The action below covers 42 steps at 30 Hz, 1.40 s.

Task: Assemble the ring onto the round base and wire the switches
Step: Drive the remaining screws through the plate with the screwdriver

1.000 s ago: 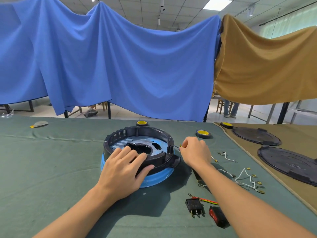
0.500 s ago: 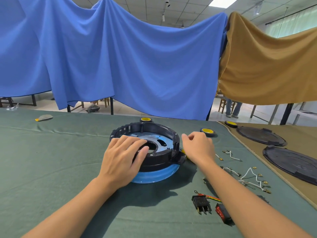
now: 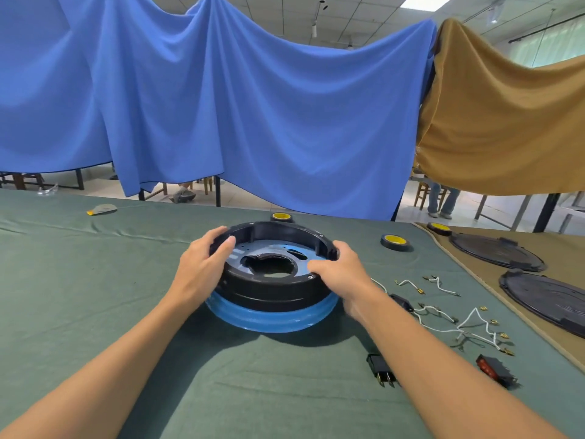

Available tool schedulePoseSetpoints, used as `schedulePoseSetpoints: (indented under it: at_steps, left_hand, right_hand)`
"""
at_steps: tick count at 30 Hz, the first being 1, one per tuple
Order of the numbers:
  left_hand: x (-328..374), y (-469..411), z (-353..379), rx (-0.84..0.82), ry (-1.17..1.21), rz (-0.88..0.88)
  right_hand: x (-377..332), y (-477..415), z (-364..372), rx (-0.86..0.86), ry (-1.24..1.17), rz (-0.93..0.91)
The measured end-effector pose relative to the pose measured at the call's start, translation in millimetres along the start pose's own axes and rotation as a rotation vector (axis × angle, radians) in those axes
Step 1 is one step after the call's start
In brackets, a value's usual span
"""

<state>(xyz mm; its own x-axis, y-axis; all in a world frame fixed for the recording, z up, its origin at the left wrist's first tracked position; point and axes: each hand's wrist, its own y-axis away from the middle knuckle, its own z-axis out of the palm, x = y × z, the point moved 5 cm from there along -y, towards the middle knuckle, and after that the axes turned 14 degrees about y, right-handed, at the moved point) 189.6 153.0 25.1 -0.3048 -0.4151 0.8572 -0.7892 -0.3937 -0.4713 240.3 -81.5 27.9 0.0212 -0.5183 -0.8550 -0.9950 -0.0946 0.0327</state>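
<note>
We steady the black ring (image 3: 272, 288) on the blue base (image 3: 272, 318).
Our left hand (image 3: 199, 267) and right hand (image 3: 343, 274) grasp opposite rims.

left hand (image 3: 199, 270) and right hand (image 3: 340, 275) curl, seemingly gripping.

Both forearms, left hand (image 3: 201, 269) and right hand (image 3: 343, 275) are bare.

Black switch (image 3: 377, 366) partly behind right forearm (image 3: 440, 372).
</note>
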Motion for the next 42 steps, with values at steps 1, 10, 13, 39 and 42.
schedulePoseSetpoints:
  at_steps: [1,10,13,39,42]
  left_hand:
    - [2,-1,-3,0.002,-0.047,0.024]
    - [1,2,3,-0.004,-0.079,0.172]
    - [3,6,6,0.050,-0.077,0.160]
    - [28,30,4,0.133,-0.442,0.521]
    - [25,27,8,0.037,-0.428,0.449]
  right_hand:
    - [-3,-2,-4,-0.072,-0.052,-0.030]
    - [-2,45,6,0.300,0.370,0.054]
    - [-1,46,23,0.227,0.275,0.050]
    - [-16,1,6,-0.021,-0.213,0.143]
    - [-13,5,2,0.100,-0.104,0.140]
